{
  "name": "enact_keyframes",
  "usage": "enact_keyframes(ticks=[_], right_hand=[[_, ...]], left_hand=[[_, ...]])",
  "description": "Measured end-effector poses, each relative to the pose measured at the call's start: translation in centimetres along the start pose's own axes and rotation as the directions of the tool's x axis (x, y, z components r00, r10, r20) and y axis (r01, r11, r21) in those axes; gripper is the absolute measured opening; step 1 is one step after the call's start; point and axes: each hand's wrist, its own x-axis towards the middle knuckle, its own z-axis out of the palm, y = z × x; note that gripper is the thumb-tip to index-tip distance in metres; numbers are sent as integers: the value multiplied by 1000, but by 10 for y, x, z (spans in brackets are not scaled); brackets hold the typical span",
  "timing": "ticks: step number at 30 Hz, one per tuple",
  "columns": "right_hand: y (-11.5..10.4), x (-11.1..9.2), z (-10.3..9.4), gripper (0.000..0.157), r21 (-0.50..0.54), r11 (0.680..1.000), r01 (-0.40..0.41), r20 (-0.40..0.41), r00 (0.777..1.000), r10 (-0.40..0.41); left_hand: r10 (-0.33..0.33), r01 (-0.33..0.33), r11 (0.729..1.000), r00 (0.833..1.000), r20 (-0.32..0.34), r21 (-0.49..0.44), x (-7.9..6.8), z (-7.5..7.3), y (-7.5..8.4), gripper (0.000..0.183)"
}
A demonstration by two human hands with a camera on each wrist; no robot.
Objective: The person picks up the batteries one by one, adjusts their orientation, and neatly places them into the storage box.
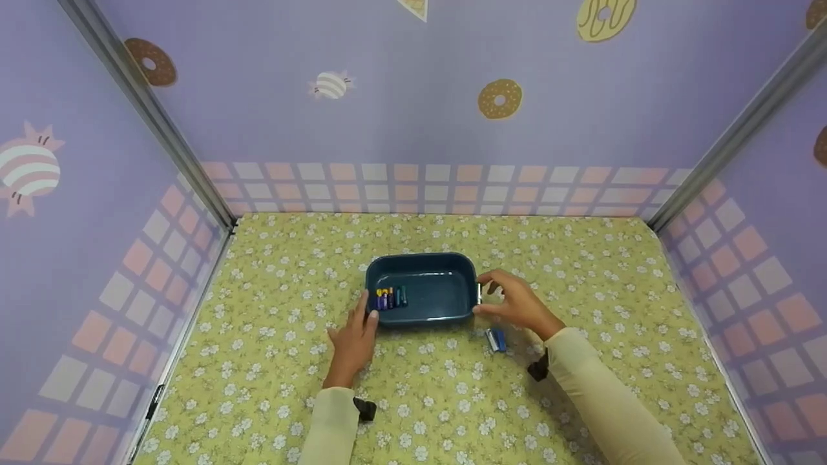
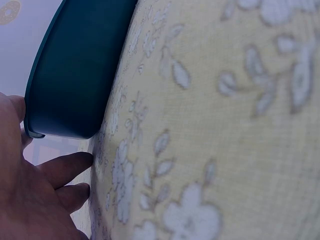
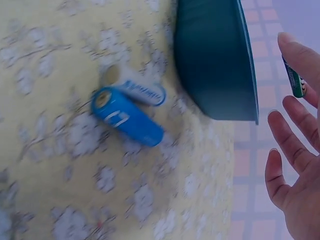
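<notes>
A dark teal plastic basin (image 1: 436,294) stands on the flowered cloth. Several small batteries (image 1: 386,299), some purple and yellow and others green, lie side by side at its left inside. My left hand (image 1: 355,339) rests against the basin's front left corner, thumb and index finger at the rim. Its other fingers (image 2: 67,167) reach toward the cloth. Beside the right rim, my right hand (image 1: 517,303) pinches a green battery (image 3: 295,80) between thumb and index finger. Below it lie a blue battery (image 3: 127,117) and a white battery (image 3: 134,86), close together.
The table is covered by a yellow cloth (image 1: 271,361) with white flowers. Purple walls (image 1: 413,129) with a checked border enclose it at the back and both sides. Black straps (image 1: 365,409) show at both wrists.
</notes>
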Motion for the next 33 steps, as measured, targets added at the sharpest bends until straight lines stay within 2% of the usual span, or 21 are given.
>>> enact_keyframes(ticks=[12,18,23,28,33], right_hand=[[-16,39,7,53,45,998,54,-3,999,-54],[-21,56,16,52,50,996,78,6,997,-79],[-24,69,25,54,98,991,88,25,995,-91],[-27,79,34,54,137,987,79,37,996,-84],[-29,90,44,53,113,992,62,49,996,-68]], left_hand=[[-2,2,1000,1000,7,0,0,-1,2,65],[1,-1,1000,1000,4,-9,-1,0,1,64],[5,-5,1000,1000,3,-7,0,0,-1,64],[8,-8,1000,1000,5,-8,-1,0,-2,65],[7,-7,1000,1000,0,-7,-1,0,-1,65]])
